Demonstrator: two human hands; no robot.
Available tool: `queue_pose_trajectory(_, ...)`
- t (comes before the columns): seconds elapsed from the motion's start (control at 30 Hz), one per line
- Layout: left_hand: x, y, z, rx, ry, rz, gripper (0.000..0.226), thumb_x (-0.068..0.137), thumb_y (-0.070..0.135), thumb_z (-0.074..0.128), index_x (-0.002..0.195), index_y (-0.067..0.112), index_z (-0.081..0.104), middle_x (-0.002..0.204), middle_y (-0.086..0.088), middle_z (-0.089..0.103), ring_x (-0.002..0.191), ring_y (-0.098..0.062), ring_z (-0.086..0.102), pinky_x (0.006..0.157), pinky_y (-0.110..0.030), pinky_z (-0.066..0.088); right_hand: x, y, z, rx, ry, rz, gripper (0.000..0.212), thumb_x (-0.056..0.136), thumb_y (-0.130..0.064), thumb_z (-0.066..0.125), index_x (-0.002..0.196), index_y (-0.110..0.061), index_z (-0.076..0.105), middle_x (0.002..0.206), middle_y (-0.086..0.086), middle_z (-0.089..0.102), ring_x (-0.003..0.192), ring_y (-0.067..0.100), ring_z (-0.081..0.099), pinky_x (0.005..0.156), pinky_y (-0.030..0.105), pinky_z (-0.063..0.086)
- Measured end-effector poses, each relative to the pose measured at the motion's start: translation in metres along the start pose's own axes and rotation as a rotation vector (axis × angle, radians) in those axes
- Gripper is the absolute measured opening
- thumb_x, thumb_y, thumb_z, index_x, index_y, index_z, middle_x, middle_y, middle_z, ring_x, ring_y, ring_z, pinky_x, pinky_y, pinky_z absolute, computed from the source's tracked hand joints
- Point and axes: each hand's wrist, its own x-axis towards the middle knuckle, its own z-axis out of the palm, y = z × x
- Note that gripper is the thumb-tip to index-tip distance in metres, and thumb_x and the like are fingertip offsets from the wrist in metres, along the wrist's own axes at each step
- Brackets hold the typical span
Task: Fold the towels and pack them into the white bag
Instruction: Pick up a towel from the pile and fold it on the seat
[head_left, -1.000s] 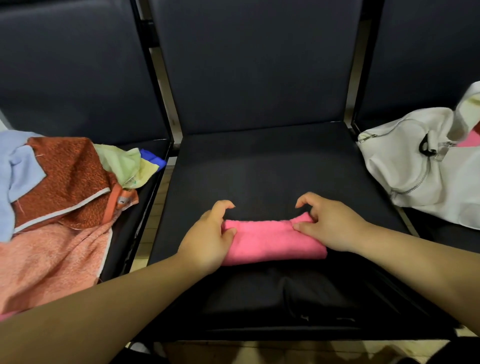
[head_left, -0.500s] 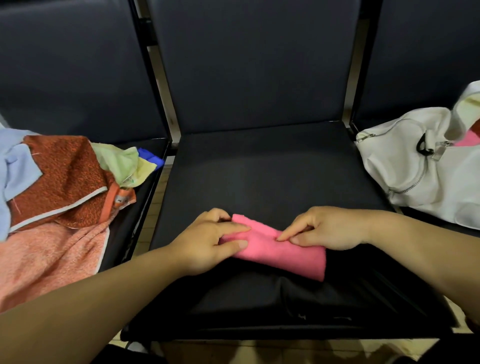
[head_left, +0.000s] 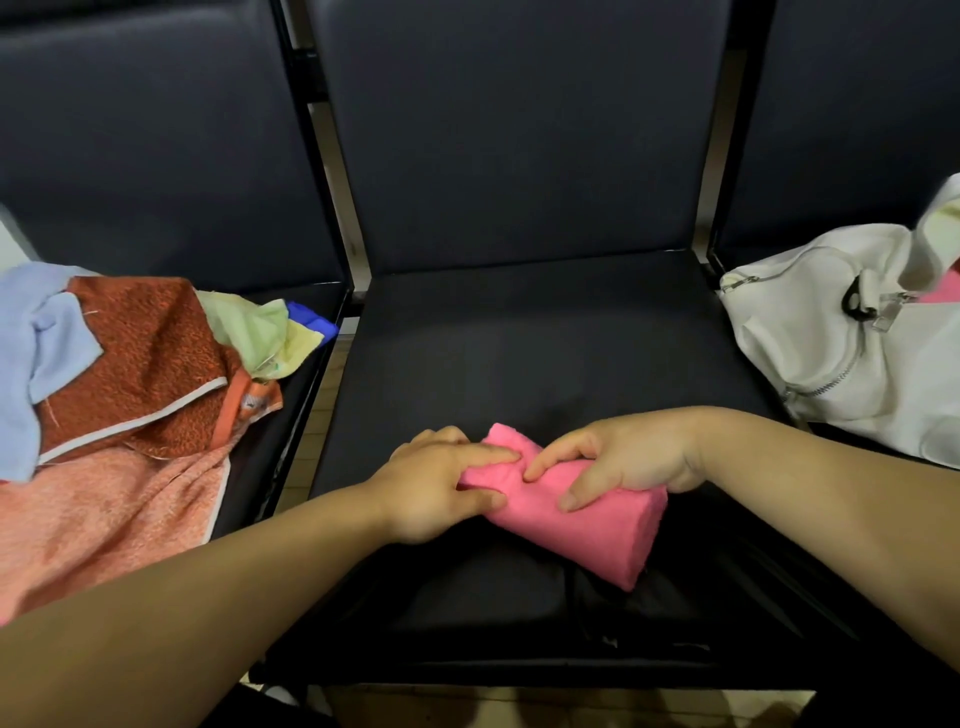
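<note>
Head view, lower centre of the frame: the fingers (head_left: 488, 454) of my left hand (head_left: 431, 488) lie along the top of the pink towel (head_left: 587, 525), and my thumb sits against its near side, so I am pinching its left end. My right hand (head_left: 628, 457) curls over the middle of the towel, fingertips down on top and thumb pressed to the front face. Both hands are gripping it.

The towel is already a compact folded bundle. It lies slantwise near the front edge of the dark seat (head_left: 519, 353), so I judge this fold about finished, with only packing left for this towel.

At the right edge the white bag (head_left: 831, 353) lies on the next seat, well apart from my hands. Something pink (head_left: 948, 291) shows at its mouth, probably a towel already packed.

At the left edge a pile of towels (head_left: 130, 389) in orange, rust, blue and pale green lies crumpled and unfolded, so most of the work remains.

I can read no writing anywhere. A small tag (head_left: 249, 400) on the orange towel is too blurred to make out, and the bag shows no brand.
</note>
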Motion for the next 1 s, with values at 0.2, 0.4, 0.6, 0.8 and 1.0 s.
queue_pose_trajectory(0.2, 0.001, 0.004, 0.001, -0.198, -0.008, 0.089, 0.053, 0.079, 0.073, 0.05, 0.129, 0.078, 0.035, 0.131, 0.019, 0.048, 0.131, -0.007, 0.04, 0.119, -0.04, 0.03, -0.018, -0.002, 0.0, 0.001, 0.105, -0.173, 0.046, 0.085, -0.004, 0.076, 0.115, -0.039, 0.072, 0.124, -0.008, 0.066, 0.102, 0.015, 0.068, 0.093, 0.041, 0.056)
queue_pose_trajectory(0.4, 0.014, 0.067, -0.023, -0.789, -0.018, 0.152, 0.043, 0.093, 0.021, 0.072, 0.125, 0.048, 0.063, 0.124, -0.001, 0.064, 0.113, -0.018, 0.065, 0.097, -0.039, 0.057, -0.094, -0.015, -0.027, 0.054, 0.229, -0.295, 0.046, 0.087, -0.003, 0.075, 0.121, -0.033, 0.07, 0.124, 0.0, 0.068, 0.109, 0.025, 0.069, 0.088, 0.044, 0.059)
queue_pose_trajectory(0.6, 0.067, 0.181, -0.072, -0.583, 0.124, 0.37, 0.046, 0.085, 0.032, 0.078, 0.127, 0.048, 0.065, 0.136, 0.009, 0.062, 0.123, -0.007, 0.06, 0.107, -0.033, 0.048, -0.208, -0.01, -0.075, 0.048, 0.491, -0.312, 0.05, 0.09, 0.0, 0.069, 0.127, -0.033, 0.066, 0.116, -0.012, 0.068, 0.097, 0.01, 0.072, 0.071, 0.024, 0.058)
queue_pose_trajectory(0.8, 0.129, 0.318, -0.085, -0.198, 0.212, 0.553, 0.051, 0.093, 0.03, 0.072, 0.14, 0.039, 0.056, 0.119, 0.005, 0.054, 0.102, -0.003, 0.057, 0.086, -0.01, 0.041, -0.309, 0.042, -0.127, 0.012, 0.794, -0.297, 0.052, 0.088, -0.006, 0.074, 0.121, -0.046, 0.068, 0.13, -0.015, 0.059, 0.103, 0.009, 0.07, 0.076, 0.027, 0.06)
queue_pose_trajectory(1.0, 0.204, 0.395, -0.077, -0.028, 0.166, 0.641, 0.048, 0.097, 0.031, 0.065, 0.142, 0.04, 0.053, 0.118, 0.006, 0.05, 0.107, -0.005, 0.053, 0.093, -0.015, 0.037, -0.363, 0.104, -0.179, -0.012, 1.086, -0.207, 0.052, 0.088, -0.015, 0.077, 0.116, -0.057, 0.065, 0.125, -0.013, 0.059, 0.101, 0.015, 0.068, 0.079, 0.035, 0.061)
